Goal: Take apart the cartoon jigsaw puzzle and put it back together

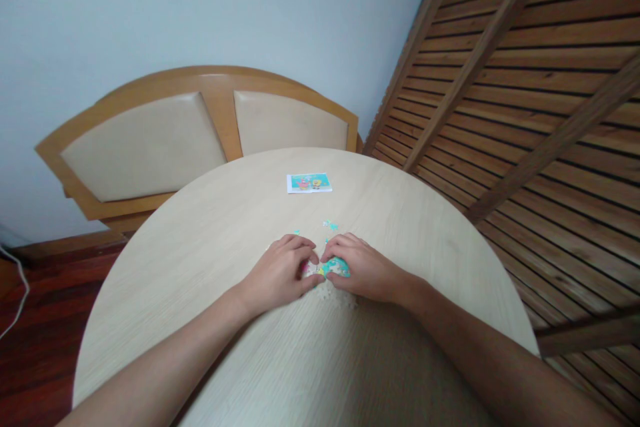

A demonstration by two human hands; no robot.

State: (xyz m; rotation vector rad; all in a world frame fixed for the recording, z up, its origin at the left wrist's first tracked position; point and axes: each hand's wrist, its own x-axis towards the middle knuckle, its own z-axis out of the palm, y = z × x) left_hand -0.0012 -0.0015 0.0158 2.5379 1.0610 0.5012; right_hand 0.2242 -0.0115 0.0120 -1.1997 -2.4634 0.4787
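Observation:
A small heap of jigsaw puzzle pieces, some turquoise, some yellow or pink and some showing pale backs, lies on the round table. My left hand curls around the heap's left side, thumb at the front and fingers behind. From the right, my right hand cups the pieces in the same way, its fingertips close to those of the left. Pale pieces spread out in front of the thumbs. Beyond the fingers lie a few loose turquoise pieces. My palms hide part of the heap.
Farther back on the table lies a small picture card with cartoon figures on turquoise. Behind the table stands a padded wooden headboard against the wall. A slatted wooden panel leans along the right. A white cable hangs at left.

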